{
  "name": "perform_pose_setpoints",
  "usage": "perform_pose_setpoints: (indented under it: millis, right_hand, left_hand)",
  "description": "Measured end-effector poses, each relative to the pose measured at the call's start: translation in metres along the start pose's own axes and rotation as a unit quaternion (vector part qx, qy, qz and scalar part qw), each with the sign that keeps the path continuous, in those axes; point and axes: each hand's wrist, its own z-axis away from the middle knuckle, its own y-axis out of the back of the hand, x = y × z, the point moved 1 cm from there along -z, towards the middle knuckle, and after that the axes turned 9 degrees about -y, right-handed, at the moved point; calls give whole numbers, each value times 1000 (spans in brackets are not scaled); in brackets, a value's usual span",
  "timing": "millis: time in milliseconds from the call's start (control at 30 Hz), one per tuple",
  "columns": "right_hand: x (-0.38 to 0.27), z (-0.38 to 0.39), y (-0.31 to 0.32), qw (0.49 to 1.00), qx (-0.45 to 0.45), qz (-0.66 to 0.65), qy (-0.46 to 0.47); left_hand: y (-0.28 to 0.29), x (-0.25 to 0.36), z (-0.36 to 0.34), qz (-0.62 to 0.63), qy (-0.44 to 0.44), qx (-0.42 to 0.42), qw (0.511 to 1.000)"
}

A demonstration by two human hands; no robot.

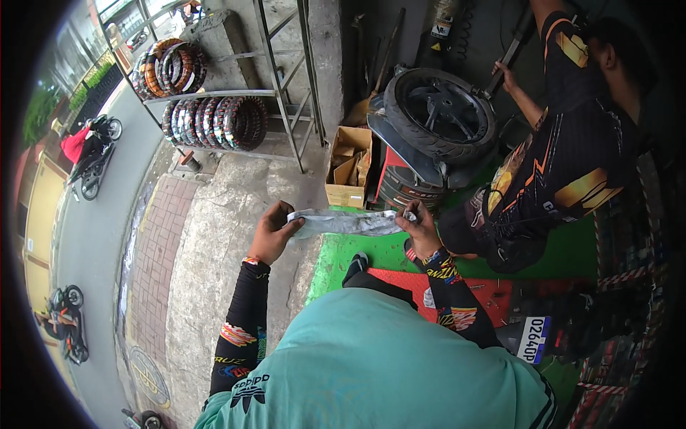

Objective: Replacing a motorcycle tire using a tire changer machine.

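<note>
tyres [214, 123] on metal rack [236, 93] | cardboard box [347, 195] | black wheel [441, 109] | motorcycles [91, 168] on road [107, 229]

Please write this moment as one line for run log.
left hand: holds one end; right hand: holds other end; whitish strip: spans between; co-worker: beside wheel

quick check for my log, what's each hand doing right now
Left hand: closed, pinching one end of the whitish strip.
Right hand: closed, gripping the strip's other end.

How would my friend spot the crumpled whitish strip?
Find the teal cloth shirt at the bottom. Follow the black, colourfully patterned sleeves up to the left hand and right hand. Stretched between them is the crumpled whitish strip, paler than the brown cardboard box beyond.
</note>
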Motion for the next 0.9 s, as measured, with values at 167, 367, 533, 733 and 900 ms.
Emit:
perform_pose_setpoints:
  millis: [167,367,533,733,900]
  right_hand:
    - [0,-40,39,993,-58,73,-75]
    - [-19,-104,-1,925,-88,358,94]
    - [-17,-167,-53,933,-187,295,87]
    - [0,-179,-7,953,-84,289,-41]
    - [3,-167,29,937,45,347,3]
  left_hand:
    - [-6,19,-69,-24,-50,-57,997]
    - [-38,41,-157,-211,-106,-277,932]
    - [-58,42,-219,-250,-161,-368,881]
    - [-31,36,-274,-248,-119,-331,903]
    - [-28,20,-310,-217,-120,-322,914]
